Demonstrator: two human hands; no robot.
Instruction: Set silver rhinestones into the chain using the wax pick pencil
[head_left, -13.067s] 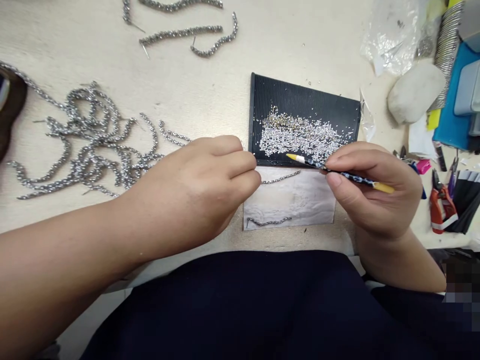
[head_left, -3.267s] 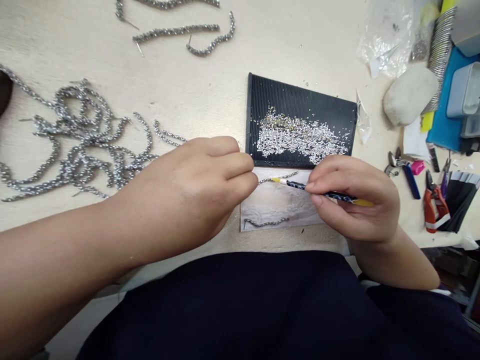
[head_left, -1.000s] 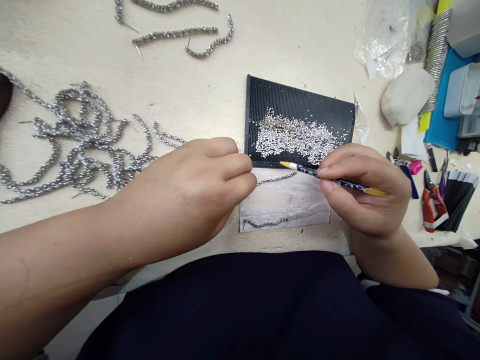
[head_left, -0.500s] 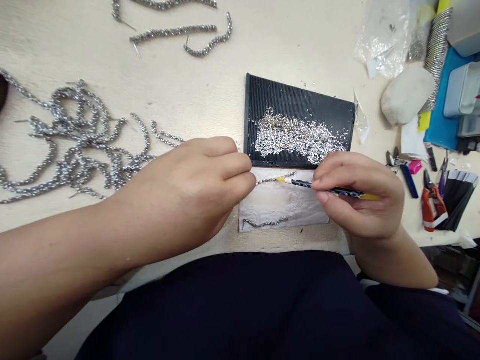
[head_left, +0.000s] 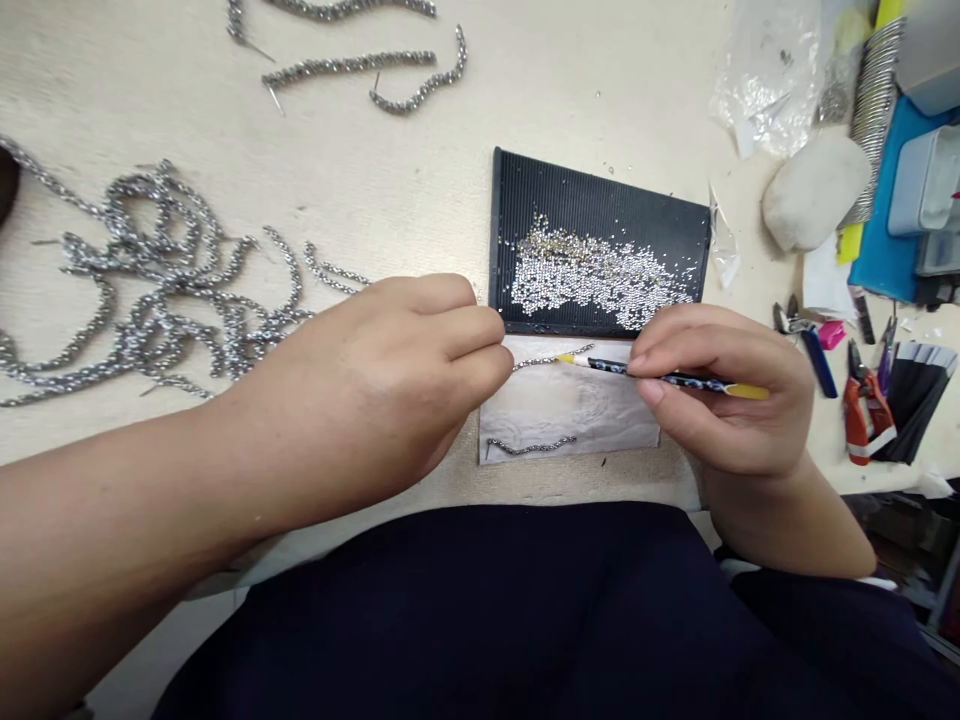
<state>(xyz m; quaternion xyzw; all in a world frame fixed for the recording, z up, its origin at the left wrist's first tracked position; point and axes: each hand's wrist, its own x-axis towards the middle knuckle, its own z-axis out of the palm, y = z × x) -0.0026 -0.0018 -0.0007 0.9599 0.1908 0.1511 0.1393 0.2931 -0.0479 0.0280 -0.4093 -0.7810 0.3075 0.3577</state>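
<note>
My left hand (head_left: pixel 390 370) is curled closed at the left end of a thin wavy metal strip (head_left: pixel 551 357), pinching it on a pale grey mat (head_left: pixel 592 415). My right hand (head_left: pixel 724 395) grips a dark pencil-like picker tool (head_left: pixel 660 376); its yellow-white tip touches the strip. A second wavy strip (head_left: pixel 531 446) lies at the mat's near edge. Just beyond the mat, a black ribbed tray (head_left: pixel 600 195) holds a heap of tiny silver rhinestones (head_left: pixel 596 275).
A tangle of stone-set silver strips (head_left: pixel 157 290) lies at the left, a few more (head_left: pixel 360 65) at the back. A white lump (head_left: pixel 814 190), plastic bag (head_left: pixel 780 70), blue box (head_left: pixel 900 200), red pliers (head_left: pixel 862 410) and small tools crowd the right edge.
A second ago the tool tip was at the tray's front edge by the stones. It has come down to the strip on the mat. My left hand has stayed still.
</note>
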